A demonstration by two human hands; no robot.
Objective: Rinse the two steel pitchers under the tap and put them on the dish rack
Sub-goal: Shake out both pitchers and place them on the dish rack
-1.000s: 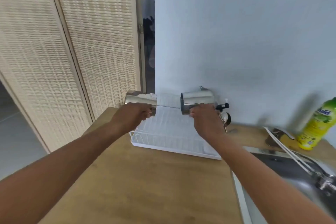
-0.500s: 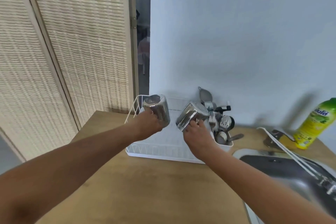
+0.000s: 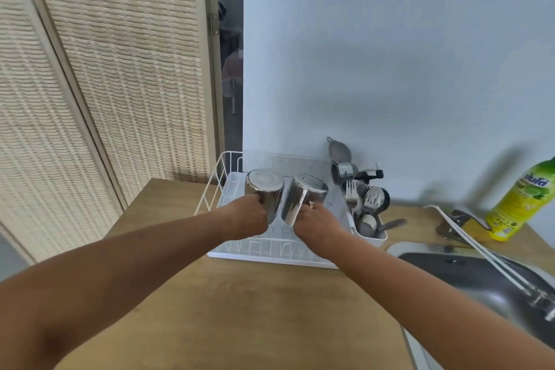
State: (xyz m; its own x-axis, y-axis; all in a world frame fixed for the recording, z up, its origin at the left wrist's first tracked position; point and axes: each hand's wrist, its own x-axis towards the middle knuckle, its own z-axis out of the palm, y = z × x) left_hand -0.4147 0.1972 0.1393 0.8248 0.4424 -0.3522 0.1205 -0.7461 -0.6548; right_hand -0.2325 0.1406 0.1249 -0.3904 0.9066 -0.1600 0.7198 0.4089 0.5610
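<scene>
Two steel pitchers are upside down over the white dish rack [image 3: 216, 177], bases up and close side by side. My left hand [image 3: 247, 216] grips the left pitcher [image 3: 265, 189] from its near side. The right pitcher [image 3: 304, 197] leans a little to the left, and my right hand [image 3: 318, 227] grips it from the near side. Both hands hide the pitchers' lower parts, so I cannot tell whether the rims rest on the rack.
A white cutlery holder [image 3: 375, 234] with forks, spoons and a small strainer stands at the rack's right end. Further right lie the steel sink [image 3: 480, 282], the tap [image 3: 540, 299] and a yellow-green dish soap bottle [image 3: 522, 201]. Wooden counter [image 3: 255, 309] lies in front; a woven screen [image 3: 105, 84] stands left.
Both pitchers went from lying sideways, held apart above the rack, to bases up, and came down close together over the rack.
</scene>
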